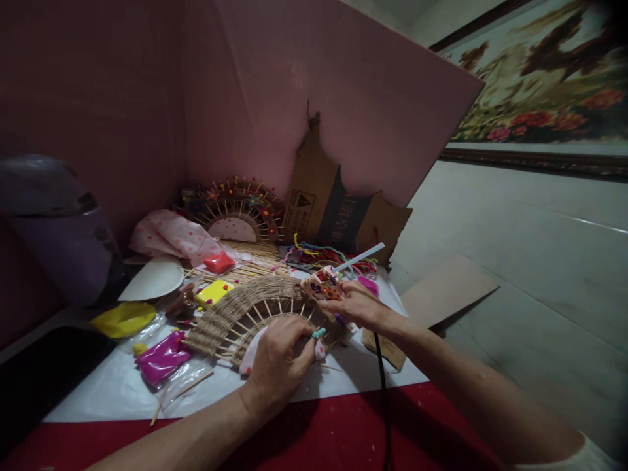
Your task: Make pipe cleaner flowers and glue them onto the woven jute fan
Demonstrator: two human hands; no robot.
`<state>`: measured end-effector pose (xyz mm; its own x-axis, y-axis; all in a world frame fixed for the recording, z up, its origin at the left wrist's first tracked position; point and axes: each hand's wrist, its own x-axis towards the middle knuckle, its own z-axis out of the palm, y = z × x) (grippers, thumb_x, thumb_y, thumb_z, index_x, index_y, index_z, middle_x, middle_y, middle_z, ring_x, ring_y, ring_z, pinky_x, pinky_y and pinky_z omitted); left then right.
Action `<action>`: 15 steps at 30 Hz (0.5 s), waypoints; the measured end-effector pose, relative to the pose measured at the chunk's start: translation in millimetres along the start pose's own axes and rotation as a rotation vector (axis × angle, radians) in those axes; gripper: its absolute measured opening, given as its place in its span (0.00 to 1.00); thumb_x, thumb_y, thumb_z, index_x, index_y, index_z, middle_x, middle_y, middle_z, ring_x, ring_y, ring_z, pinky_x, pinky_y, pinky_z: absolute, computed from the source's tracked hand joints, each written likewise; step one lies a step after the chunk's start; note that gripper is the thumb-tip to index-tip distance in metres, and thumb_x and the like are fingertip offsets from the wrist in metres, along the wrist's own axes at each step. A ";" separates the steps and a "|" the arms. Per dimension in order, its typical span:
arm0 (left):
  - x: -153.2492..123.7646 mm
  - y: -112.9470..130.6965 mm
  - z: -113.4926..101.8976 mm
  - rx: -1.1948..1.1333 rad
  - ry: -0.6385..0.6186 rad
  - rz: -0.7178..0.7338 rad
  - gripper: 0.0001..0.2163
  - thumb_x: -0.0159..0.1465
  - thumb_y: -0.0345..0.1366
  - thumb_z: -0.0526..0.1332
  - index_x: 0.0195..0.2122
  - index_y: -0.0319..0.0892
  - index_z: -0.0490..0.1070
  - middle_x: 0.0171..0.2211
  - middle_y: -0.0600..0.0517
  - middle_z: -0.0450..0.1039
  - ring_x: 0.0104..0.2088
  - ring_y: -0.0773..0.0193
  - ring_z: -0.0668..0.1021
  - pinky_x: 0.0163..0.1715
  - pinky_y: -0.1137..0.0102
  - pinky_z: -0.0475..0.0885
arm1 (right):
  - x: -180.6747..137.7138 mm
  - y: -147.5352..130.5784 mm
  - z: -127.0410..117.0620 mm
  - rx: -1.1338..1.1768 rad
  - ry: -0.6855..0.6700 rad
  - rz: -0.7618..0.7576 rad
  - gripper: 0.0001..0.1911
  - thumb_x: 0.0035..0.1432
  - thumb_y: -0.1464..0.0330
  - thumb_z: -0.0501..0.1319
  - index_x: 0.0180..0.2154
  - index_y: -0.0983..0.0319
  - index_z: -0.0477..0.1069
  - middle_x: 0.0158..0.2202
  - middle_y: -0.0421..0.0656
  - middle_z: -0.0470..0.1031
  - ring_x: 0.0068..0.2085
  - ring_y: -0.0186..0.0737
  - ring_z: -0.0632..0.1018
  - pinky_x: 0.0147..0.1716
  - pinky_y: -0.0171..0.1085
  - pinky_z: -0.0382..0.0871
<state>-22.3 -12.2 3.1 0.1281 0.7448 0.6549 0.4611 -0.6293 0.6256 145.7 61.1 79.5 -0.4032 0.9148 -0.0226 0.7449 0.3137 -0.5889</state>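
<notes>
A half-round woven fan (220,318) of twine on bamboo sticks lies on the white sheet in front of me. Over its inner part, my left hand (280,351) pinches a small turquoise piece (318,333), too small to name surely. My right hand (357,302) is wrapped round a glue gun (321,285) with a jewelled, patterned body. From its back end sticks a pale glue stick (360,256), and a black cord (381,379) hangs below the hand. The glue gun's nozzle is hard to make out against the fan.
Behind stands a finished-looking fan (234,226) with coloured beads, beside cut cardboard (314,190). Packs of yellow clay (214,293) and magenta clay (163,358) lie left, near a dotted cloth (171,237). A purple bin-like container (63,235) and a black slab (53,366) sit further left.
</notes>
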 end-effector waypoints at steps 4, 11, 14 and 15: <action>-0.1 -0.3 0.1 -0.001 -0.004 -0.002 0.04 0.56 0.26 0.58 0.29 0.40 0.70 0.28 0.51 0.72 0.31 0.62 0.72 0.35 0.65 0.65 | 0.6 1.7 0.3 0.021 0.000 -0.018 0.14 0.48 0.59 0.58 0.22 0.63 0.63 0.20 0.36 0.59 0.22 0.29 0.59 0.20 0.31 0.49; -0.1 -0.6 1.0 -0.009 0.013 0.013 0.03 0.56 0.26 0.58 0.29 0.41 0.69 0.28 0.51 0.72 0.31 0.63 0.72 0.34 0.65 0.65 | -0.5 -2.6 -0.7 0.012 0.023 0.034 0.15 0.49 0.58 0.59 0.21 0.63 0.61 0.17 0.35 0.57 0.20 0.28 0.58 0.19 0.31 0.48; 0.2 0.0 0.5 -0.005 0.012 0.012 0.04 0.56 0.26 0.58 0.29 0.41 0.69 0.28 0.51 0.73 0.32 0.63 0.73 0.35 0.65 0.66 | 0.4 -1.6 -0.1 0.006 0.031 0.038 0.16 0.49 0.57 0.59 0.21 0.63 0.61 0.17 0.35 0.58 0.20 0.29 0.58 0.19 0.31 0.48; 0.4 0.3 0.2 -0.005 0.014 0.011 0.04 0.56 0.26 0.58 0.29 0.41 0.69 0.28 0.51 0.73 0.32 0.62 0.73 0.35 0.65 0.66 | 0.9 -0.7 0.4 -0.002 0.040 0.040 0.17 0.48 0.57 0.59 0.20 0.63 0.61 0.17 0.35 0.58 0.20 0.29 0.58 0.19 0.31 0.48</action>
<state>-21.9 -12.1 3.5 0.1203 0.7347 0.6676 0.4556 -0.6384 0.6204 144.7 61.5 79.6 -0.3511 0.9362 -0.0136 0.7608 0.2768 -0.5869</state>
